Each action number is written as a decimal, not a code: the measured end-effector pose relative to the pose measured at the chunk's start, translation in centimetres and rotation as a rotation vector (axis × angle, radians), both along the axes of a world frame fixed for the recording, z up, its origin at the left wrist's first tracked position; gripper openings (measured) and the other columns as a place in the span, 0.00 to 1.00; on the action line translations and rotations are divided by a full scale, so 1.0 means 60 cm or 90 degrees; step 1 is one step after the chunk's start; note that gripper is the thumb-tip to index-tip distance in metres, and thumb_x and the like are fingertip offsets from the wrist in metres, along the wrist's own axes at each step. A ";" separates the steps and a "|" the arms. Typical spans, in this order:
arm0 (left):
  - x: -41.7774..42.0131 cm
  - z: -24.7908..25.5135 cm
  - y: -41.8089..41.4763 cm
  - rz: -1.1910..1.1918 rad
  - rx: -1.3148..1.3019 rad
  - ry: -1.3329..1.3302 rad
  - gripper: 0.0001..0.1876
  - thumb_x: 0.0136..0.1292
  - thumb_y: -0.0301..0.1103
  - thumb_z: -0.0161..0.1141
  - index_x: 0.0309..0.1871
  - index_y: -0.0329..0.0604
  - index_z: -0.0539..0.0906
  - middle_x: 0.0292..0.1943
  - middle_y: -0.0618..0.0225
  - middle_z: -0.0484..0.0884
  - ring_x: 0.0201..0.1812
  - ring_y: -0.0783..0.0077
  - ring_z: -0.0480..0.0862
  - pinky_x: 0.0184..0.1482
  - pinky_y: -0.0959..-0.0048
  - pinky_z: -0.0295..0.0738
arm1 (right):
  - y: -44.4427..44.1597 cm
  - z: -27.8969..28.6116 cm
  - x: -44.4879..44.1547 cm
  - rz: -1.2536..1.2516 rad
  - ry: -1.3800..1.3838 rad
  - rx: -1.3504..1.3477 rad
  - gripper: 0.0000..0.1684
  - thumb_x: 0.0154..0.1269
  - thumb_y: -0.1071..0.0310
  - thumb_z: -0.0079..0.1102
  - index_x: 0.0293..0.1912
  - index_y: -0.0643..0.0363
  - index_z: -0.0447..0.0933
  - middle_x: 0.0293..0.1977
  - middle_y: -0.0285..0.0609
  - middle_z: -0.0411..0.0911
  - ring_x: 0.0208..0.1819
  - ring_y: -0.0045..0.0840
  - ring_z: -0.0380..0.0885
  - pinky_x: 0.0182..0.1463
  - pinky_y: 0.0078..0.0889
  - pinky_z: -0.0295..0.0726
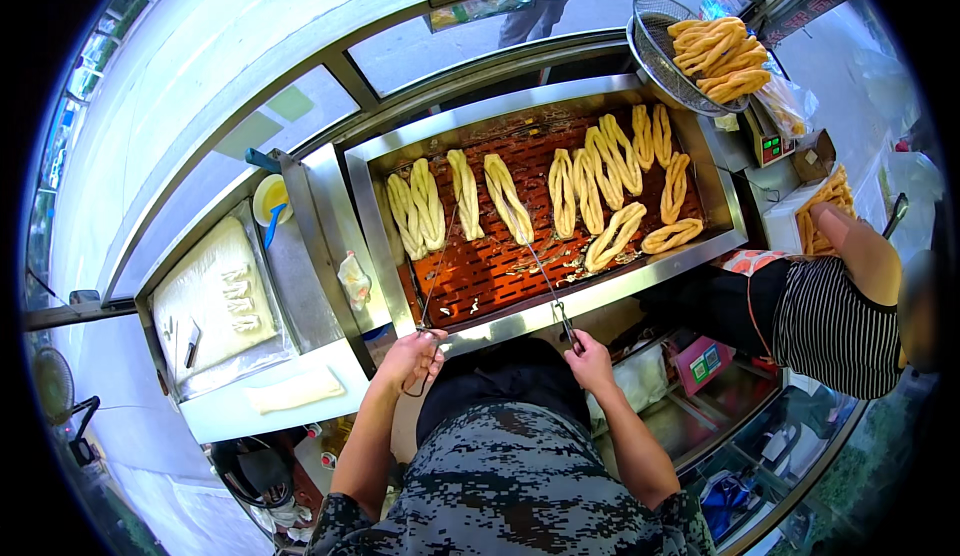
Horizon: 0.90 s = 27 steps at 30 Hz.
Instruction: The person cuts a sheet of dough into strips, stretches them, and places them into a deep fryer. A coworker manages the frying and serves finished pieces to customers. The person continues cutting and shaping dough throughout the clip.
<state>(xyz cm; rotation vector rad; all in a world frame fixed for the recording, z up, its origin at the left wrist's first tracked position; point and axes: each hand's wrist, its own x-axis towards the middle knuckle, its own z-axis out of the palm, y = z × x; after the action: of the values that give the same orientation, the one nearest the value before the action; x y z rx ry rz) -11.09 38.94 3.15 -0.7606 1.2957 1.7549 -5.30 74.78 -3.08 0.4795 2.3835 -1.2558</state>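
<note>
My left hand (411,359) grips a thin metal rod (435,286) with a dark looped handle. Its far end reaches in beside a pale twisted dough stick (466,196). In my right hand (590,361) is a second thin rod (544,275), whose tip meets the lower end of another dough stick (504,188). Both rods extend over a rectangular metal deep fryer (525,314) with a reddish slotted bottom under oil. Two pale dough sticks (416,207) lie at the fryer's left, and several more (592,181) are at the right, with the rightmost ones more golden.
At the back right, a wire basket (652,31) holds fried dough sticks (720,53) near a digital scale (772,149). A co-worker (832,323) stands at right, one hand by a box of fried sticks (829,200). A dough slab (206,293) and a bowl (262,192) sit left.
</note>
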 end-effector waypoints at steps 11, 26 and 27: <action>0.051 0.010 -0.040 -0.323 -0.605 0.207 0.17 0.69 0.41 0.49 0.43 0.36 0.80 0.30 0.48 0.83 0.30 0.52 0.85 0.37 0.57 0.79 | -0.014 0.005 -0.002 0.056 0.027 -0.040 0.24 0.54 0.68 0.63 0.53 0.61 0.76 0.24 0.42 0.74 0.26 0.31 0.75 0.35 0.33 0.76; 0.061 -0.015 -0.025 -0.393 -0.710 0.279 0.17 0.68 0.41 0.49 0.39 0.33 0.80 0.34 0.40 0.82 0.40 0.39 0.82 0.44 0.48 0.75 | -0.002 -0.009 0.004 0.051 0.015 0.000 0.23 0.54 0.68 0.62 0.51 0.62 0.77 0.21 0.43 0.73 0.24 0.31 0.74 0.32 0.33 0.75; 0.058 -0.014 -0.021 -0.373 -0.678 0.270 0.17 0.68 0.41 0.49 0.39 0.32 0.80 0.34 0.40 0.82 0.40 0.39 0.82 0.45 0.48 0.75 | -0.002 -0.011 0.006 0.046 0.033 -0.001 0.22 0.54 0.68 0.62 0.51 0.62 0.77 0.20 0.42 0.72 0.22 0.28 0.73 0.31 0.32 0.75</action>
<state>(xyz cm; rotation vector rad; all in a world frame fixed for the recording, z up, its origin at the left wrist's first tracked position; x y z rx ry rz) -7.64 37.67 2.32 -0.4443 2.4826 0.6782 -4.96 74.65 -3.75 0.3606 2.4192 -1.2522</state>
